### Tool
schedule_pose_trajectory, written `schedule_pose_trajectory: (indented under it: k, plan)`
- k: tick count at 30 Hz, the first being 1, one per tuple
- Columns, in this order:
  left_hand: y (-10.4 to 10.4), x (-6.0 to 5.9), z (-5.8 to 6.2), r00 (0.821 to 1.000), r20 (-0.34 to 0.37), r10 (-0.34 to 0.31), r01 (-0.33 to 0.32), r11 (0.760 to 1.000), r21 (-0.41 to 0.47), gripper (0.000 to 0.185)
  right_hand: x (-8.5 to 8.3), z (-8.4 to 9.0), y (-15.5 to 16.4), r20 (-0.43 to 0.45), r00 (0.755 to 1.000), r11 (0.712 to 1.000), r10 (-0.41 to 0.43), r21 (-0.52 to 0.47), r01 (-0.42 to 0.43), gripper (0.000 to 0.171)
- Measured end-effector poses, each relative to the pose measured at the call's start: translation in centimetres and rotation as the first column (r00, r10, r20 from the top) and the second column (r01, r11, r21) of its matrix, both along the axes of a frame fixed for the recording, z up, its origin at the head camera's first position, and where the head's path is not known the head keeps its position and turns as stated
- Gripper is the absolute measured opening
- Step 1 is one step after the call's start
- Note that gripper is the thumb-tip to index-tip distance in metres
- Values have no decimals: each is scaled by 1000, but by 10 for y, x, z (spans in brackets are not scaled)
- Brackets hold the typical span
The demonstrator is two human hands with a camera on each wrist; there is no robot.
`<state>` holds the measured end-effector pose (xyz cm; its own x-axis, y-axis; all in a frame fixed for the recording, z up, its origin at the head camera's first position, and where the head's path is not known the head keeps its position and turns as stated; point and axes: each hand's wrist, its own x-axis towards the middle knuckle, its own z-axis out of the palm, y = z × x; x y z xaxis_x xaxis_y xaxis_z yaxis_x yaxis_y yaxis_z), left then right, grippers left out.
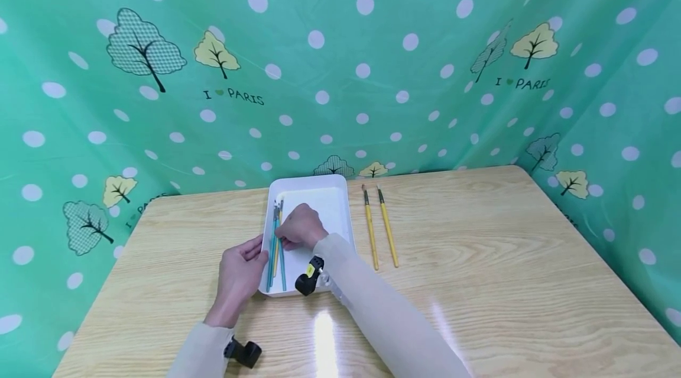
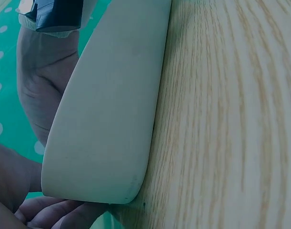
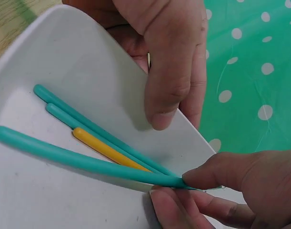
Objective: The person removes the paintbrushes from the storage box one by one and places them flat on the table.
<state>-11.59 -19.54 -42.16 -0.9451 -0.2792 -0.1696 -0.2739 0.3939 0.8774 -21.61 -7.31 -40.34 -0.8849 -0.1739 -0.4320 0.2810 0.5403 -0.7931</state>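
A white plastic tray [image 1: 319, 197] stands on the table, its long left wall held by my left hand [image 1: 239, 274]. The right wrist view shows that thumb [image 3: 164, 95] over the rim on the inside, with fingers outside. Inside the tray, my right hand [image 1: 303, 227] pinches a teal paintbrush [image 3: 88, 164] between thumb and fingers. Beside it, along the left wall, lie two more teal paintbrushes [image 3: 107, 136] and a yellow paintbrush [image 3: 107, 149]. Their bristle ends point to the far side. In the left wrist view the tray wall [image 2: 107, 114] hides most of the inside.
To the right of the tray, two yellow-handled paintbrushes, one nearer [image 1: 370, 230] and one farther right [image 1: 388, 227], lie side by side on the wooden table [image 1: 505, 259]. A green dotted curtain [image 1: 340, 70] hangs behind the table and at its sides.
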Motion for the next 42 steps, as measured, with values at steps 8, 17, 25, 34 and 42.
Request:
schedule_pose_trajectory:
  k: [8,17,25,34,42]
  plan:
    - [0,0,-1,1000,4,0,0,1000,-5,43,5,8,7,32,999,996,-14,-82,17,14]
    - [0,-1,0,1000,-2,4,-4,1000,-1,43,6,15,16,24,999,993,-24,-116,26,11]
    - [1,0,-1,1000,11,3,-3,1000,-4,43,6,18,28,12,1000,993,-28,-116,29,10]
    - [1,0,-1,1000,2,21,-21,1000,-16,43,5,20,43,-34,999,991,-1,-135,-4,7]
    - [1,0,-1,1000,-9,20,-20,1000,-10,42,7,22,56,-65,998,985,-15,-172,3,5]
